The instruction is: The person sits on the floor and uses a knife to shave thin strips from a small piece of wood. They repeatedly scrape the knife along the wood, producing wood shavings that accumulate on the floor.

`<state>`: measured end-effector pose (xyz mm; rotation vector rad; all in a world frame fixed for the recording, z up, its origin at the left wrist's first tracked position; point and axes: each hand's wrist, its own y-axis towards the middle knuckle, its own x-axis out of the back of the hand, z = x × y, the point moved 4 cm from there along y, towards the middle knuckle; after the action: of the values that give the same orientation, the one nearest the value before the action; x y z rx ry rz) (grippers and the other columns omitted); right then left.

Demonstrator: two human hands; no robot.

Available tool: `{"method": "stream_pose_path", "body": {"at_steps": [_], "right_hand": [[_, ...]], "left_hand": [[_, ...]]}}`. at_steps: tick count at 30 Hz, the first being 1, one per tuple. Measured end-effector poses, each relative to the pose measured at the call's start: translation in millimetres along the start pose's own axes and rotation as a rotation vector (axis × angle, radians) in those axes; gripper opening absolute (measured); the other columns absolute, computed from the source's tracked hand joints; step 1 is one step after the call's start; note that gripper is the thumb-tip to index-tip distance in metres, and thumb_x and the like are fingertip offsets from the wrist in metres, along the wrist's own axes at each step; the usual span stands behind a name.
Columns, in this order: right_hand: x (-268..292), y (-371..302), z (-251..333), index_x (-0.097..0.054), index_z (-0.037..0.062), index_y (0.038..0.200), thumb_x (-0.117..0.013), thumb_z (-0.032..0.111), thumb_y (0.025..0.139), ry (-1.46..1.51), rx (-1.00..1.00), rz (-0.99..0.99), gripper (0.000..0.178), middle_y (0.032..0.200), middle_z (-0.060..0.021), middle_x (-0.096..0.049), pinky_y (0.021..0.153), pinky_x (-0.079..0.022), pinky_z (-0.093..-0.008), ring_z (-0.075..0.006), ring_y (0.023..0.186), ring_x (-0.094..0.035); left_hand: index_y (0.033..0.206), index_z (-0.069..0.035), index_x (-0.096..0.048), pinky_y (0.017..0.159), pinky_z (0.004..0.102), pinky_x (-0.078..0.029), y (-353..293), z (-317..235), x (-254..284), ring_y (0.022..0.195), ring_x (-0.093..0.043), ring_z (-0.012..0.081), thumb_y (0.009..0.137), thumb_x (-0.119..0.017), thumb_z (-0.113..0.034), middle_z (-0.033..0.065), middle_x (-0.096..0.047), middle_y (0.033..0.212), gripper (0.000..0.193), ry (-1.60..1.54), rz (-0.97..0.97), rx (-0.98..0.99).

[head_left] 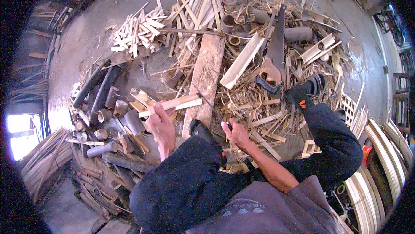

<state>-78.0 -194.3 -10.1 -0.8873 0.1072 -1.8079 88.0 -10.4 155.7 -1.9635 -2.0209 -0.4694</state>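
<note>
My left hand (161, 130) is closed round split bamboo strips (173, 105), at least two, held slantwise over the plank. My right hand (237, 135) grips the dark handle of a knife. Its thin blade (208, 100) reaches up and left toward the strips' far ends; whether it touches them I cannot tell. Under the strips lies a worn wooden plank (209, 59), with my dark-clad foot (199, 129) at its near end. Beyond the right hand, a handsaw (273, 61) rests on the shavings, its handle toward me.
Cut bamboo pieces (140, 28) are heaped at the far left of the plank. Bamboo shavings (246, 91) cover the floor to its right, with a split bamboo half (243, 61) on top. Bamboo tubes (103, 115) lie at left. Long pale strips (361, 195) stand at lower right.
</note>
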Motion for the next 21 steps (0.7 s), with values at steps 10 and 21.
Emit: {"method": "stream_pose_path", "body": {"at_steps": [10,21], "right_hand": [[7.4,-17.5,13.9,-0.057,0.0016,0.100,-0.042,0.059,0.091,-0.044,0.026,0.028,0.060,0.078,-0.0303,-0.062,0.073,-0.046,-0.0528,-0.0494,0.082,-0.060],[1.4,16.0,-32.7,-0.056,0.0009,0.114,-0.043,0.056,0.093,0.088,0.042,0.031,0.060,0.093,-0.0291,-0.063,0.081,-0.046,-0.0476,-0.0462,0.093,-0.060]], "left_hand": [[0.104,0.017,-0.054,0.069,0.0346,-0.061,-3.8,50.8,21.8,0.081,-0.069,0.0269,0.102,-0.036,-0.028,0.0208,-0.064,0.093,0.048,-0.190,-0.091,0.104],[0.107,0.011,-0.053,0.078,0.0377,-0.057,-1.4,26.6,9.4,0.090,-0.066,0.0337,0.100,-0.037,-0.035,0.0259,-0.061,0.100,0.049,-0.432,-0.128,0.231]]}}
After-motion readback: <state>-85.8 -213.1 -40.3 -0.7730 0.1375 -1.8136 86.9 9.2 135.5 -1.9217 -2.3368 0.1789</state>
